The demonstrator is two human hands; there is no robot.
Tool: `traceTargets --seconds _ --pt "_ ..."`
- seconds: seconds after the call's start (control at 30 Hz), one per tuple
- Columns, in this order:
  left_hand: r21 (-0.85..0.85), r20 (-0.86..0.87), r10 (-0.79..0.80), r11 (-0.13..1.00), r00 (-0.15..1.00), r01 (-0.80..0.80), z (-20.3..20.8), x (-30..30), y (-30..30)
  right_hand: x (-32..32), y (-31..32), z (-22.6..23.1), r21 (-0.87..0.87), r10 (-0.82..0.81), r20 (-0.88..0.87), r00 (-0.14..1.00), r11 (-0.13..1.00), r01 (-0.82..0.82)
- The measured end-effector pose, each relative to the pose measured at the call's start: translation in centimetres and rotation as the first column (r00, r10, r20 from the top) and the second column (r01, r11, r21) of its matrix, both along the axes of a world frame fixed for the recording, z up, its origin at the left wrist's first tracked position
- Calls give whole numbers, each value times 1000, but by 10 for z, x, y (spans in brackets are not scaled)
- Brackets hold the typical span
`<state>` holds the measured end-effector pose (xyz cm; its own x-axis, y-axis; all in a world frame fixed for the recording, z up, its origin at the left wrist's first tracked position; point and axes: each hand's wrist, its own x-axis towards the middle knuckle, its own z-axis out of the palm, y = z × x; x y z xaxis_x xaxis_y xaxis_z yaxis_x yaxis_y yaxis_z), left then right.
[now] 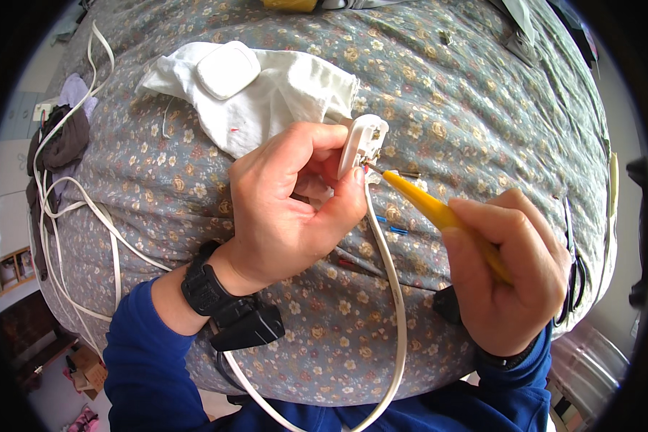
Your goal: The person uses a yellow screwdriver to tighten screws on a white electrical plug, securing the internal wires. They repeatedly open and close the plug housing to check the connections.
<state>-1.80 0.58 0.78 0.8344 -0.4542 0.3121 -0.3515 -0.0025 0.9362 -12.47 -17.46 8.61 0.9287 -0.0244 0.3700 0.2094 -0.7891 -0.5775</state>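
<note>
My left hand (pixel 291 191) pinches an opened white plug housing (pixel 351 147) between thumb and fingers, with its metal contacts showing. A white cable (pixel 394 288) hangs from the housing's lower end, where a bit of red wire is visible. My right hand (pixel 507 266) is closed round a yellow tapered hand tool (pixel 425 201). Its thin dark tip reaches into the lower part of the housing, beside the red wire; whether it touches a contact is too small to tell. Below lie small blue pieces (pixel 397 230) and a thin red-and-grey item (pixel 358 266).
A white cloth (pixel 295 83) with a white rounded cover (pixel 228 70) on it lies beyond my left hand. Black-handled scissors (pixel 574 281) rest at the right. Loops of white cable (pixel 86 194) run along the left over the flowered bedding (pixel 324 338). A black device (pixel 248 325) hangs by my left wrist.
</note>
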Motion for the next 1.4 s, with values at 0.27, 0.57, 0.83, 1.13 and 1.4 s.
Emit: traceTargets --seconds 0.27,0.57,0.83,1.13,1.4 --pt "3 63 9 1000 998 -9 -3 2 0 2 -3 -4 167 -59 -119 991 983 79" --pt "62 170 38 997 985 -49 -2 4 1 3 -3 -9 580 -17 -380 925 774 252" --pt "83 200 33 995 979 -51 -2 5 1 6 -2 -16 688 34 -445 895 652 317" --pt "46 223 62 996 973 -73 -6 6 0 2 0 -17 802 152 -552 820 367 472" --pt "35 100 8 999 995 -12 -4 6 -2 11 -7 -16 404 7 -287 958 908 115"
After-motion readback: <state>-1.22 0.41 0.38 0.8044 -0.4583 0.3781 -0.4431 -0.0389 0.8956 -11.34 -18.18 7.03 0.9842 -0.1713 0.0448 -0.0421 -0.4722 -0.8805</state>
